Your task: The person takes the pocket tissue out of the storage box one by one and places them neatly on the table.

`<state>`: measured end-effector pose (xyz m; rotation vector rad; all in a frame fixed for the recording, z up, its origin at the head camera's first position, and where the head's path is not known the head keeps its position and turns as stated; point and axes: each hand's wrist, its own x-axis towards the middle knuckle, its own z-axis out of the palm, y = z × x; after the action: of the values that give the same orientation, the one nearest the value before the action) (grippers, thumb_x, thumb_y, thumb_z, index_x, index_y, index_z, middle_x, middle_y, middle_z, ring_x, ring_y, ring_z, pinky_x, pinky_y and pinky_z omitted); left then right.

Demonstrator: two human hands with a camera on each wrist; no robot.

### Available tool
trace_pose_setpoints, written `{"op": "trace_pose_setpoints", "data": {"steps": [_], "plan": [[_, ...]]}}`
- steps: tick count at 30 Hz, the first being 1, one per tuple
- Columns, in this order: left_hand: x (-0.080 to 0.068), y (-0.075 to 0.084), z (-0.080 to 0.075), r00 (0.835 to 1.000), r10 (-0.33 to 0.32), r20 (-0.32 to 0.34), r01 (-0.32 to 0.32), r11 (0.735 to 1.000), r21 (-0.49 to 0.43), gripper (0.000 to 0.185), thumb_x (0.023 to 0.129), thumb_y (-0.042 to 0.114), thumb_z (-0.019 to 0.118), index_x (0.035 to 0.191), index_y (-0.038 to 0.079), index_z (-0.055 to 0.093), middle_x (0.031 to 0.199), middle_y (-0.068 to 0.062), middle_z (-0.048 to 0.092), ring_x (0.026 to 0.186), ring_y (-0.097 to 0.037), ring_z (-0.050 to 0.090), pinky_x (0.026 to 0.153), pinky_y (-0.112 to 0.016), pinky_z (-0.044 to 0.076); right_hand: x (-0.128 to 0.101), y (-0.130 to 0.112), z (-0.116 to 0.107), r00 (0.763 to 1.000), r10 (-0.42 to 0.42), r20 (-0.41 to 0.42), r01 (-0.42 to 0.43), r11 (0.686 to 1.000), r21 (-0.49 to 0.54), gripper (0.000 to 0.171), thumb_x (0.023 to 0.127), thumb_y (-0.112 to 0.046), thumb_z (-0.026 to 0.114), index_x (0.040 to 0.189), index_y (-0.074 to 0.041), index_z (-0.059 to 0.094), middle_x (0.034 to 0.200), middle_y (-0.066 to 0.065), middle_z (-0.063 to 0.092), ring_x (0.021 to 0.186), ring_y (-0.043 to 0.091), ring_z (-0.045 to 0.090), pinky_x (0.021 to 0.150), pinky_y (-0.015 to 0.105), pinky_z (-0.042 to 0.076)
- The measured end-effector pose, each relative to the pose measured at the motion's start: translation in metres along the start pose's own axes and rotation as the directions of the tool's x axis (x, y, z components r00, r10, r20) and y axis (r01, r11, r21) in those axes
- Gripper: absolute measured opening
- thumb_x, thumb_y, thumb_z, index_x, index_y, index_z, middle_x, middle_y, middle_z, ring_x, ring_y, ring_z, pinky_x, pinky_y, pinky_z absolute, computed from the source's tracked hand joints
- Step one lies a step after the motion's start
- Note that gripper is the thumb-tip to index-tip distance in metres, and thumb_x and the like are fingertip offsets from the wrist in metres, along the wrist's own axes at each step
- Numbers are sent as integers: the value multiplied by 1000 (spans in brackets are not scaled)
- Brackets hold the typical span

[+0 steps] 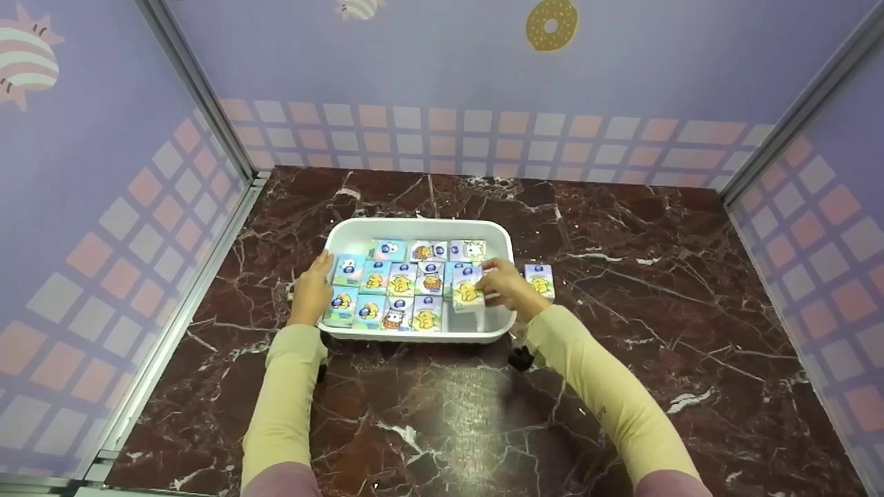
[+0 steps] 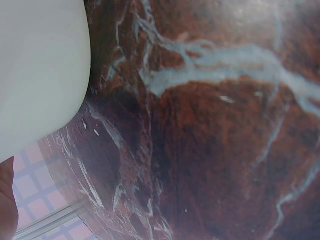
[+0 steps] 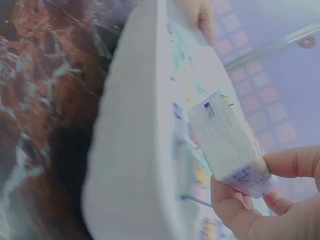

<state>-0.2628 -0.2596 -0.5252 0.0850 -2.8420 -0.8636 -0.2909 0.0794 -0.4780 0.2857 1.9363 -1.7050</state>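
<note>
In the head view my left hand [image 1: 312, 290] holds the left rim of a white plastic tub [image 1: 421, 337]; only a bit of that hand shows in the left wrist view. Rows of small cartoon-printed packs [image 1: 399, 279] lie face up inside the tub. Over its right part, my right hand [image 1: 507, 283] pinches one more pack [image 1: 467, 288], lilac with a yellow figure. The right wrist view shows this pack [image 3: 225, 145] tilted between thumb and fingers, its whitish side and purple patterned end facing the camera.
One similar pack [image 1: 539, 281] lies on the dark red marbled table [image 1: 635, 297], just right of the tub. Purple panels with checkered bands [image 1: 442, 138] enclose the table at the back and both sides.
</note>
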Motion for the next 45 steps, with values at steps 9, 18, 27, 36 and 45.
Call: {"op": "trace_pose_setpoints", "data": {"steps": [9,18,27,36,45], "plan": [[0,-2,1,1000,6,0,-6,1000,12,53,80,-12,40,132,-1,39,141,-16,32,126,-34,32,103,-45,29,-5,-19,-40,994,-107,-21,108,991,75,46,76,8,46,121,-2,39,76,5,51,59,12,54,57,28,50],[-3,-2,1,999,40,-30,-40,999,14,52,79,-13,40,130,-3,41,139,-18,35,125,-35,34,101,-47,31,3,-18,-92,983,-126,-132,143,982,125,55,76,9,45,130,0,36,76,4,50,57,9,51,55,24,48],[-2,-1,1,998,46,-44,-46,999,10,51,79,-13,41,129,-3,42,138,-18,36,125,-34,35,101,-46,31,10,1,-136,970,-44,-238,83,984,155,59,78,10,41,135,-4,32,71,0,51,53,7,49,50,22,45],[-2,1,1,999,29,-24,-28,999,27,52,81,-11,40,131,-1,40,140,-16,34,107,-38,50,90,-46,41,13,20,-159,950,44,-310,-3,991,131,58,83,5,39,138,-8,30,83,1,49,56,6,50,51,21,45],[-3,1,1,998,50,-49,-49,998,32,51,80,-13,39,130,-2,42,138,-17,36,101,-36,55,78,-44,45,24,43,-164,937,26,-348,19,992,127,56,80,9,39,135,-3,35,66,-3,50,52,6,48,48,21,42]]}}
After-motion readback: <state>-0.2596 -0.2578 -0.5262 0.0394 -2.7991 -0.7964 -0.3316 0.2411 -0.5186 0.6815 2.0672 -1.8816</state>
